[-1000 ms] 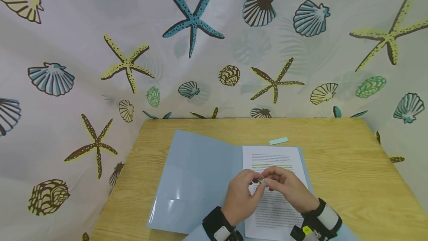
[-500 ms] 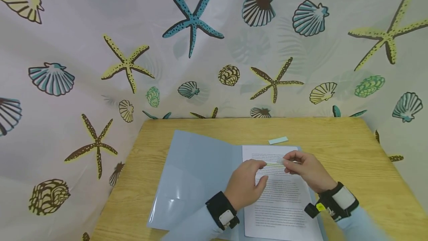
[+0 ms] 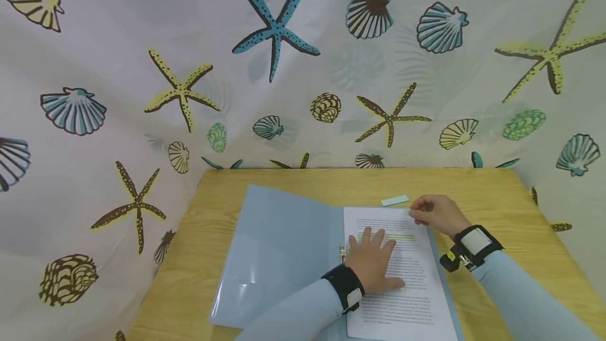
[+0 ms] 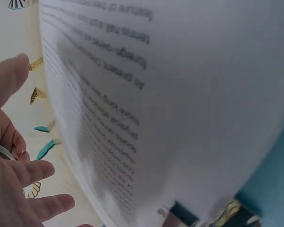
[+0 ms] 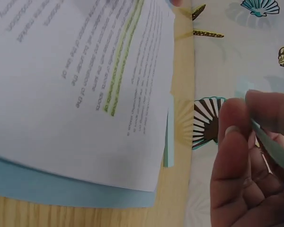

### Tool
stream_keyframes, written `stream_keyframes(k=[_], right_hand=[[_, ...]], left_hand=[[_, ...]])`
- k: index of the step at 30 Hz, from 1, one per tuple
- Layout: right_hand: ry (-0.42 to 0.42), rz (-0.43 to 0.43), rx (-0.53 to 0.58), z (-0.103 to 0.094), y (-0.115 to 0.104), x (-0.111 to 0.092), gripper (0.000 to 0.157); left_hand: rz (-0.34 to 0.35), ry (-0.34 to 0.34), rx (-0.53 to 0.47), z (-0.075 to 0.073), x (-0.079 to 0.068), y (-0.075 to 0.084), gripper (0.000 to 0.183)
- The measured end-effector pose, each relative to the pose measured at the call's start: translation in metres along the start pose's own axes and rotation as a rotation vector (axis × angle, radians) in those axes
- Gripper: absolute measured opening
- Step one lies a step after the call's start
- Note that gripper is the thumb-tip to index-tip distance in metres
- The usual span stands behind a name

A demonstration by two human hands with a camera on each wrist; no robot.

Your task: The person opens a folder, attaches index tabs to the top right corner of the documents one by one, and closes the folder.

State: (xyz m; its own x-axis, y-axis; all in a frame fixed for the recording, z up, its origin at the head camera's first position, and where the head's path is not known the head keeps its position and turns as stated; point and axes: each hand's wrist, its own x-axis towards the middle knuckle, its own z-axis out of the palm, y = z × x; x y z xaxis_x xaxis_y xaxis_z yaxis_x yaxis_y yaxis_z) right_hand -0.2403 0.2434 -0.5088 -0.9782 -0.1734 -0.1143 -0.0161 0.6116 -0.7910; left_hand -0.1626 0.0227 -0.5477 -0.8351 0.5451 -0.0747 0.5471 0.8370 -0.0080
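Note:
My left hand (image 3: 371, 264) lies spread, palm down, over the printed pages (image 3: 402, 314) on the right side of an unfolded light blue folder (image 3: 279, 257). Its fingers look straight in the left wrist view, close over the lines of text. By the top right corner of the pages, my right hand (image 3: 437, 213) pinches a thin, pale blue-green sticky tab (image 5: 274, 150) between thumb and fingers. Part of the tab is hidden by the fingers. A yellow-green highlighted passage (image 5: 122, 71) crosses the upper part of the top page.
Just beyond the pages' top edge, a pale blue-green strip (image 3: 395, 200) lies on the wooden table (image 3: 511, 257). A metal binder clasp (image 3: 342, 251) shows at the folder's spine. Behind the table hangs a curtain (image 3: 293, 136) printed with shells and starfish.
My right hand has moved away from the left, up and right to the pages' top corner, with the tab. The left hand has gone from pinching to lying spread on the page.

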Motion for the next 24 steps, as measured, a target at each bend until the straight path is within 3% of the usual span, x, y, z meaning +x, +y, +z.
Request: stream_keyframes(k=[6,19,24], right_hand=[[-0.046,0.039,-0.034,0.006,0.010,0.018,0.026],[-0.107,0.077,-0.137,0.010,0.033,0.041,0.018],[-0.113,0.094,-0.170,0.011,0.035,0.043,0.018]], left_hand=[[-0.043,-0.103,0.061,0.017,0.004,0.003,0.113],[-0.061,-0.111,0.090,0.034,0.008,0.007,0.118],[-0.058,-0.145,0.100,0.031,0.007,0.008,0.117]])
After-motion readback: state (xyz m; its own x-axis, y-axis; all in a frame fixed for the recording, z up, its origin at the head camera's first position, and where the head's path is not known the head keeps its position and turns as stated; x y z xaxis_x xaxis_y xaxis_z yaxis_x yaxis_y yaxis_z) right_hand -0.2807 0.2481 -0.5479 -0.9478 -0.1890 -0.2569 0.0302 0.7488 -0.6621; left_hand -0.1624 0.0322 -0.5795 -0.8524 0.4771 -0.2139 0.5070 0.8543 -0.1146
